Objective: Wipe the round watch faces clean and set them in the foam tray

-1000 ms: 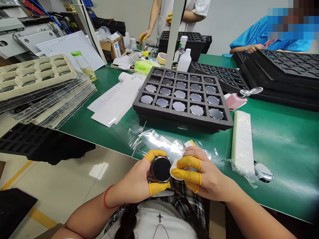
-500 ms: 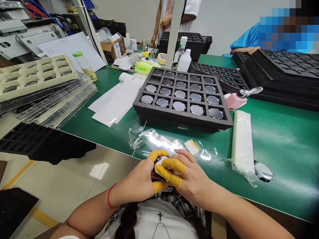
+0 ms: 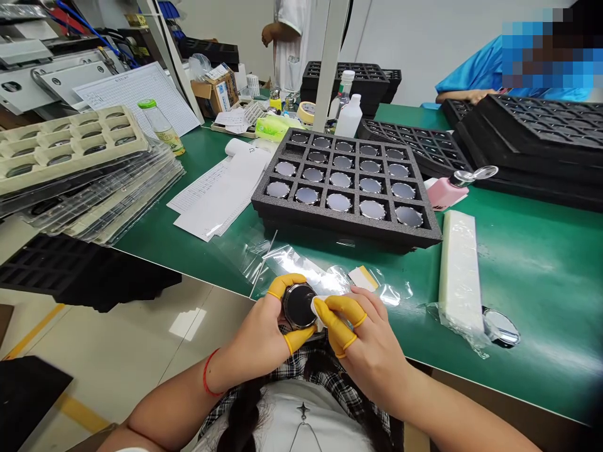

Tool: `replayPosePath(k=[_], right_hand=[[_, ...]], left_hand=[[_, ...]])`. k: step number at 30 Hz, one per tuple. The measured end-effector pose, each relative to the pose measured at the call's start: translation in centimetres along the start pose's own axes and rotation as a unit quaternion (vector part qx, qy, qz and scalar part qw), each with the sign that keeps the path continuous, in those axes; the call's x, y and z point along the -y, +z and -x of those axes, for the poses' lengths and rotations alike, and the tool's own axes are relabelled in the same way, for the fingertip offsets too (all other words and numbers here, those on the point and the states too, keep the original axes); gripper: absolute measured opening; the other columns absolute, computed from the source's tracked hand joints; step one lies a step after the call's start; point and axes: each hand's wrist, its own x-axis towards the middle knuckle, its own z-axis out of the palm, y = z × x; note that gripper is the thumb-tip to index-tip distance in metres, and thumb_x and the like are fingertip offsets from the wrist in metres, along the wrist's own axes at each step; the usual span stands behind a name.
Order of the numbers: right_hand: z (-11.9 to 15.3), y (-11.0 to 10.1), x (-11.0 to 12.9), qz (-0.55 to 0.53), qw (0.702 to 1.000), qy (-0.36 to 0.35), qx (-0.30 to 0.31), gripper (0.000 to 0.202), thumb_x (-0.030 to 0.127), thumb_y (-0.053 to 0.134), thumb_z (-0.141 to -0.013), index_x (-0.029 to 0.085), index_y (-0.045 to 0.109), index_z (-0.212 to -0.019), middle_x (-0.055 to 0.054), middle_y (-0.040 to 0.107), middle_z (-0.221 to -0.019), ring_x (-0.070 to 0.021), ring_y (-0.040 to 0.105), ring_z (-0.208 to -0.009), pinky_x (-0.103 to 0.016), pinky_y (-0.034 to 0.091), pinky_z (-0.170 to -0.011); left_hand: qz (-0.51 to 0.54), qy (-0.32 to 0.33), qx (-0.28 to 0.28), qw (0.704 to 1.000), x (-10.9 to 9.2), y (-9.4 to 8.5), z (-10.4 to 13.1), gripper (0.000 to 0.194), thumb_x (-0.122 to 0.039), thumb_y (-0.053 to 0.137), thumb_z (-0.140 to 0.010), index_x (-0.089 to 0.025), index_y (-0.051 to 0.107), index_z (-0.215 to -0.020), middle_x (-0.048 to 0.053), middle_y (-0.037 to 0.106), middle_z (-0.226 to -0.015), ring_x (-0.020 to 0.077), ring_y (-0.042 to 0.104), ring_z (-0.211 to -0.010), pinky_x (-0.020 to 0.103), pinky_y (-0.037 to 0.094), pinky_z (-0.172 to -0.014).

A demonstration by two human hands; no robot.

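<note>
Between thumb and finger, my left hand grips a round black-faced part with a metal rim, like a watch case, by its edge. My right hand pinches a small white wipe at the right edge of the black face. Yellow finger cots cover the thumb and a finger of each hand. Just beyond lies clear plastic film with a small white and yellow card. A black foam tray holds several similar round parts in its compartments.
At right lie a long white block in plastic, a round shiny part and a pink bottle. Paper sheets and stacked trays are at left. Black foam trays stand far right, near a person in blue.
My right hand has moved right with the wipe, uncovering the black face. My left hand has shifted slightly left and up with the part. A person at the back has moved left.
</note>
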Motion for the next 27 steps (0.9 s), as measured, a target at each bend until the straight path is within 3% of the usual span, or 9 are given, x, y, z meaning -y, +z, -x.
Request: replayPosePath(k=[7, 14, 21, 24, 27], right_hand=[[0.2, -0.1, 1.5, -0.02, 0.999, 0.013, -0.037, 0.029, 0.0, 0.046, -0.088, 0.01, 0.058, -0.112, -0.009, 0.064, -0.092, -0.0215, 0.054, -0.087, -0.046, 0.043, -0.096], [-0.2, 0.3, 2.3, -0.09, 0.995, 0.025, -0.045, 0.031, -0.001, 0.046, -0.087, 0.011, 0.057, -0.113, -0.009, 0.065, -0.091, -0.0201, 0.054, -0.083, -0.045, 0.049, -0.088], [-0.2, -0.2, 2.0, -0.206, 0.977, 0.046, -0.031, 0.04, -0.004, 0.046, -0.083, 0.017, 0.057, -0.115, -0.006, 0.061, -0.094, -0.0167, 0.053, -0.082, -0.041, 0.049, -0.086], [0.0, -0.6, 0.7, -0.17, 0.98, 0.082, -0.069, 0.043, -0.003, 0.048, -0.085, 0.021, 0.056, -0.12, -0.007, 0.059, -0.097, -0.0187, 0.053, -0.089, -0.041, 0.049, -0.084], [0.4, -0.4, -1.4, -0.064, 0.983, 0.15, -0.084, 0.042, 0.003, 0.05, -0.088, 0.025, 0.057, -0.123, -0.008, 0.059, -0.102, -0.0222, 0.053, -0.093, -0.046, 0.048, -0.085]], left_hand=[[-0.045, 0.017, -0.06, 0.997, 0.0, 0.0, -0.3, 0.06, -0.018, 0.071, -0.075, -0.027, 0.037, -0.124, 0.002, 0.063, -0.108, 0.0168, 0.066, -0.091, 0.03, 0.054, -0.083], [-0.038, 0.006, -0.069, 0.997, -0.1, 0.1, -0.7, 0.065, -0.014, 0.07, -0.071, -0.026, 0.038, -0.126, 0.002, 0.067, -0.107, 0.0173, 0.067, -0.093, 0.029, 0.055, -0.084], [-0.007, 0.01, -0.078, 0.997, -0.6, 0.1, -0.8, 0.061, -0.021, 0.075, -0.072, -0.023, 0.039, -0.121, 0.002, 0.066, -0.102, 0.016, 0.067, -0.087, 0.029, 0.056, -0.082], [-0.013, 0.019, -0.074, 0.997, -0.7, 0.0, -0.7, 0.059, -0.025, 0.075, -0.075, -0.024, 0.038, -0.122, 0.003, 0.065, -0.105, 0.0157, 0.067, -0.089, 0.029, 0.056, -0.084], [-0.01, 0.027, -0.09, 0.996, -0.8, -0.1, -0.6, 0.056, -0.026, 0.074, -0.077, -0.024, 0.04, -0.121, 0.002, 0.063, -0.105, 0.0152, 0.067, -0.088, 0.03, 0.056, -0.085]])
